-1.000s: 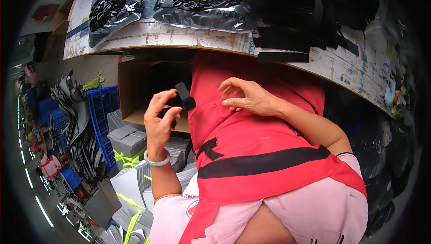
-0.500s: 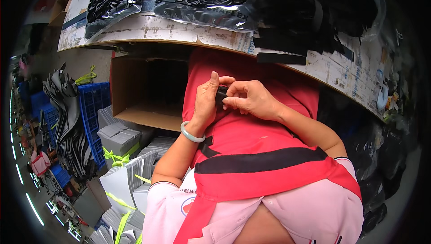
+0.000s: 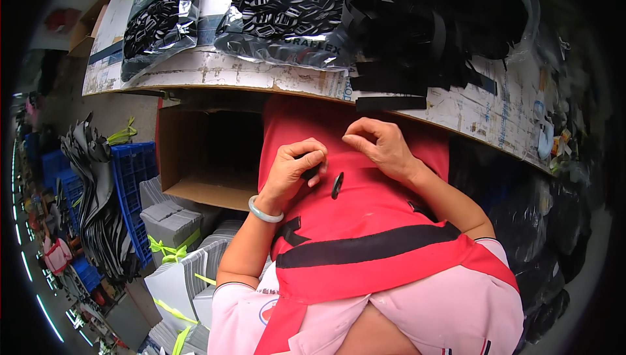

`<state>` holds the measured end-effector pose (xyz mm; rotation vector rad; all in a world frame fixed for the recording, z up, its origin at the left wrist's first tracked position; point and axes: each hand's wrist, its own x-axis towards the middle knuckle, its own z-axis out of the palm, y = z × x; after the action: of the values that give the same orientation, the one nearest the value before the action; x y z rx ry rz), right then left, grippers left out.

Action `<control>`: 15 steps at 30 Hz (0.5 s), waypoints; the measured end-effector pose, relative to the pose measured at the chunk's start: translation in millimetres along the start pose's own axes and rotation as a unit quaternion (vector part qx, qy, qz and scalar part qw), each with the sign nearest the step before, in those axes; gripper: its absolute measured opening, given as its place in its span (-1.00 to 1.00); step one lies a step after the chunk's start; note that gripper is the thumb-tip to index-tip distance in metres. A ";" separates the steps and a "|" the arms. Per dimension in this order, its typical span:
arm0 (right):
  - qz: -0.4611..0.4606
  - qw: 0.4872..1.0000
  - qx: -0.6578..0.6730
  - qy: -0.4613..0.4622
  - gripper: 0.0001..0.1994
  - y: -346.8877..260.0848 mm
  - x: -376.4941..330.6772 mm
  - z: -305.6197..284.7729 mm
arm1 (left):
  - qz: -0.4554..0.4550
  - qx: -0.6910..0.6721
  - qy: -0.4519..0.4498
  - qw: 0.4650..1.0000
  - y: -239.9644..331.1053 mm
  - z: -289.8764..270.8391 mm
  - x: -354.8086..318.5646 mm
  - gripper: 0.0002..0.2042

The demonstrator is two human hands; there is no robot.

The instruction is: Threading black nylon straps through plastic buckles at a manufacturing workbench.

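Note:
My left hand point(image 3: 295, 171), with a pale bangle on its wrist, is curled above the red apron point(image 3: 365, 192). A piece of black strap point(image 3: 308, 157) shows between its thumb and fingers, mostly hidden. Just right of those fingertips is a small black oval buckle point(image 3: 337, 185), seen nearly edge-on. I cannot tell whether it lies on the apron or hangs from the strap. My right hand point(image 3: 383, 147) is held apart, farther right and slightly higher. Its thumb and forefinger are pinched together, with nothing showing between them.
Ahead, the worktable point(image 3: 215, 71) carries a bag of black buckles point(image 3: 280, 12), a smaller bag point(image 3: 156, 22) and a heap of black straps point(image 3: 417, 42). A cardboard box point(image 3: 205, 192) opens below its edge. Grey stacks point(image 3: 173, 224) and a blue crate point(image 3: 135, 185) stand left.
My hands have separated: the left moved down and the right shifted slightly away. The black oval buckle now shows between them. The view has tilted, so the table sits lower.

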<state>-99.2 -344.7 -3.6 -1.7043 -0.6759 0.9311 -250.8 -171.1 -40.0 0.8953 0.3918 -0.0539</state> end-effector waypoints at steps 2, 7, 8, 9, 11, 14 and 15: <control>-0.093 0.984 -0.087 0.124 -0.92 5.2 2.2 -10.5 | -0.046 -0.042 0.001 0.998 -1.8 2.9 1.5 -0.86; -0.140 0.987 -0.054 -0.056 -0.71 71.4 11.0 24.7 | -0.089 0.068 -0.011 0.994 -18.0 0.4 16.5 -0.85; -0.084 0.989 -0.046 -0.114 -0.68 82.0 18.2 26.7 | -0.086 0.075 -0.001 0.993 -22.6 -6.6 17.0 -0.83; -0.025 0.984 -0.037 -0.171 -0.65 87.6 21.4 26.8 | -0.085 0.081 0.008 0.993 -25.6 -9.2 15.4 -0.82; 0.005 0.987 -0.019 -0.159 -0.63 90.8 20.7 25.9 | -0.091 0.083 0.010 0.992 -23.5 -7.6 16.1 -0.81; 0.043 0.986 0.012 -0.161 -0.65 93.8 21.3 21.1 | -0.100 0.085 0.010 0.991 -22.0 -8.3 16.1 -0.79; 0.050 0.983 0.023 -0.176 -0.69 94.6 20.9 19.3 | -0.101 0.084 0.007 0.991 -21.8 -9.1 16.1 -0.79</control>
<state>-104.2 -347.2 -102.3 -1.5579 -0.7970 1.3280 -243.2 -176.0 -67.1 1.0209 0.4956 -0.2704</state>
